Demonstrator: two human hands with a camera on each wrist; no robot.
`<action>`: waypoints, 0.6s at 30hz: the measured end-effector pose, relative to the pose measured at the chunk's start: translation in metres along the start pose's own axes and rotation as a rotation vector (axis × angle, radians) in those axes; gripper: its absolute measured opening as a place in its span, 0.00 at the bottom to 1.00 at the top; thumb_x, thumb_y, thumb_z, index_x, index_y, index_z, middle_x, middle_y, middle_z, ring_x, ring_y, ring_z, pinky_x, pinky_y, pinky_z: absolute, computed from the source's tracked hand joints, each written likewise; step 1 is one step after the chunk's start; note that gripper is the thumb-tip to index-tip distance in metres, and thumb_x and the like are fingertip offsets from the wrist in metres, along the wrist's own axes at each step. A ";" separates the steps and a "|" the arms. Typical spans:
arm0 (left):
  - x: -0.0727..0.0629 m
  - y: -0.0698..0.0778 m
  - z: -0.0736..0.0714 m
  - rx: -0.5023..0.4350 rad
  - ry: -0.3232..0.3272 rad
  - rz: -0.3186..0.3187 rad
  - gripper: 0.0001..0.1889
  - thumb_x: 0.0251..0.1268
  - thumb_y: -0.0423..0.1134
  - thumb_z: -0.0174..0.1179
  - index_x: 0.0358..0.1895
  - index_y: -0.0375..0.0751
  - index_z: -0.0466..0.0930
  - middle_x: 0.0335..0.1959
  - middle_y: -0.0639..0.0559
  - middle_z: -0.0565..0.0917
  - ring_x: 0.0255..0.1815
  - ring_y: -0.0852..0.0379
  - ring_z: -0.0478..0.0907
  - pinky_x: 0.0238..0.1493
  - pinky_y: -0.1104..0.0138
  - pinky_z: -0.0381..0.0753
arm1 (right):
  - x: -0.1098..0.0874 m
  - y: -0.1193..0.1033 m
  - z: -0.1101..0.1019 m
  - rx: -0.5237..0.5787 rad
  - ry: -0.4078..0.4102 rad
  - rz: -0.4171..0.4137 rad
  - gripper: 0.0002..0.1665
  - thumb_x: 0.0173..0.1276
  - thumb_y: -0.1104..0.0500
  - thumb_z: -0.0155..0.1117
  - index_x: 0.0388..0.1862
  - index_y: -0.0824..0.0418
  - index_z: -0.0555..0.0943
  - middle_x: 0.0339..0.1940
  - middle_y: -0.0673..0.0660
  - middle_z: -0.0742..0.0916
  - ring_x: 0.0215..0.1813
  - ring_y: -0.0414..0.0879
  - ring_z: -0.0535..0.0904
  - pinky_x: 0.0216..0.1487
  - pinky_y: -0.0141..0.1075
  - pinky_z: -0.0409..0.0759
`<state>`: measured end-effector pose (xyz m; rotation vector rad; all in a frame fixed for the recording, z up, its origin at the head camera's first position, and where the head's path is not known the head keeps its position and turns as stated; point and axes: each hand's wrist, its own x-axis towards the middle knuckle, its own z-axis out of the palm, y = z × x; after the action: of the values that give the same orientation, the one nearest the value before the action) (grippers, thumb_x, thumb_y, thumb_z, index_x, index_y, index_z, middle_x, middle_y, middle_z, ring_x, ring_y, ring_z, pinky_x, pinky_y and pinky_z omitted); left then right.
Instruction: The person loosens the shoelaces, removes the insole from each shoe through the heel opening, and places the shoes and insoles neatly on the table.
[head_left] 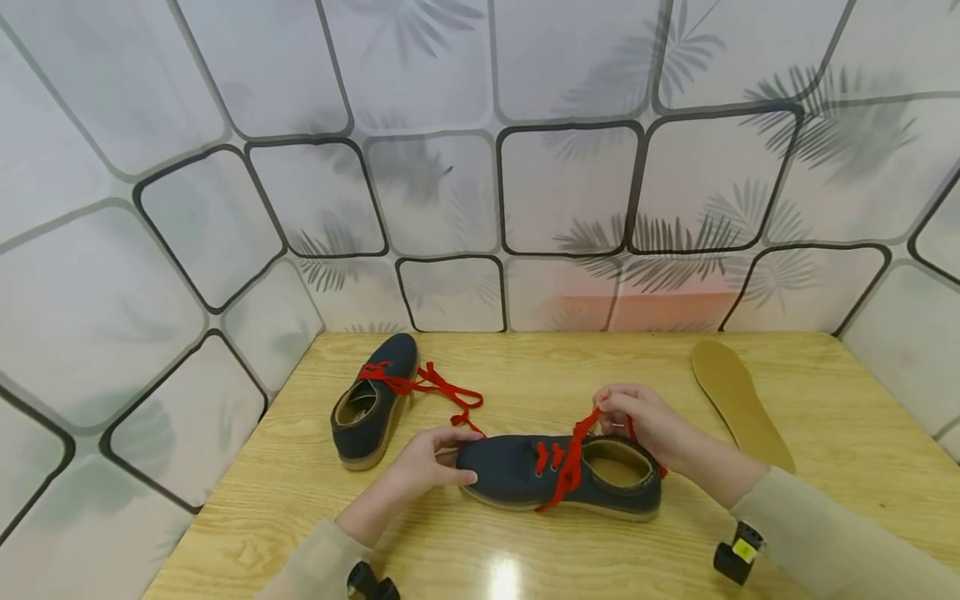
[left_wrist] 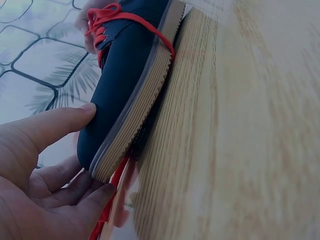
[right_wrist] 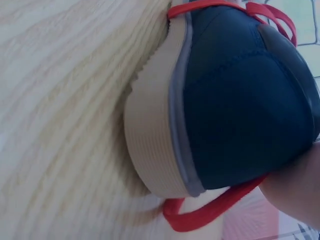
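A dark navy shoe (head_left: 501,468) with red laces lies sideways on the table, toe to the left. My left hand (head_left: 426,460) grips its toe; in the left wrist view the thumb (left_wrist: 86,111) presses the upper and the fingers curl at the front of the ribbed tan sole (left_wrist: 131,117). Above the shoe's opening, my right hand (head_left: 647,421) pinches a red shoelace (head_left: 579,442) between thumb and fingers. More lace crosses the eyelets and hangs over the near side. The right wrist view shows the navy heel (right_wrist: 240,120), with a red lace end (right_wrist: 200,215) trailing below it.
A second navy shoe (head_left: 375,417) stands at the left of the wooden table (head_left: 300,517), its loose red laces (head_left: 450,387) trailing right. A tan insole (head_left: 738,400) lies at the back right. Patterned walls (head_left: 435,200) border the table behind and at both sides.
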<state>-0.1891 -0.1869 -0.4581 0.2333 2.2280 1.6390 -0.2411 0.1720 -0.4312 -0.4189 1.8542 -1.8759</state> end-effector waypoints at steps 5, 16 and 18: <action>-0.001 0.001 0.001 0.002 -0.002 0.004 0.29 0.65 0.26 0.73 0.70 0.33 0.79 0.73 0.33 0.76 0.75 0.32 0.74 0.69 0.54 0.86 | 0.000 -0.002 -0.004 0.010 -0.117 -0.064 0.21 0.84 0.62 0.47 0.38 0.48 0.87 0.33 0.42 0.87 0.37 0.36 0.83 0.45 0.27 0.86; -0.001 0.002 0.002 0.017 0.019 -0.010 0.30 0.63 0.26 0.74 0.70 0.33 0.79 0.73 0.33 0.77 0.75 0.32 0.74 0.69 0.53 0.86 | 0.003 -0.015 -0.004 -0.309 -0.160 -0.083 0.17 0.83 0.56 0.60 0.49 0.69 0.87 0.37 0.50 0.91 0.39 0.41 0.87 0.49 0.33 0.91; -0.001 0.001 0.002 0.019 0.022 -0.009 0.30 0.63 0.25 0.74 0.69 0.33 0.80 0.73 0.33 0.77 0.75 0.31 0.74 0.69 0.53 0.86 | 0.002 -0.018 -0.002 -0.412 -0.151 -0.088 0.15 0.79 0.56 0.66 0.49 0.69 0.87 0.39 0.52 0.91 0.40 0.42 0.87 0.48 0.34 0.90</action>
<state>-0.1872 -0.1853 -0.4570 0.2110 2.2586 1.6248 -0.2460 0.1718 -0.4138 -0.7674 2.1435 -1.4590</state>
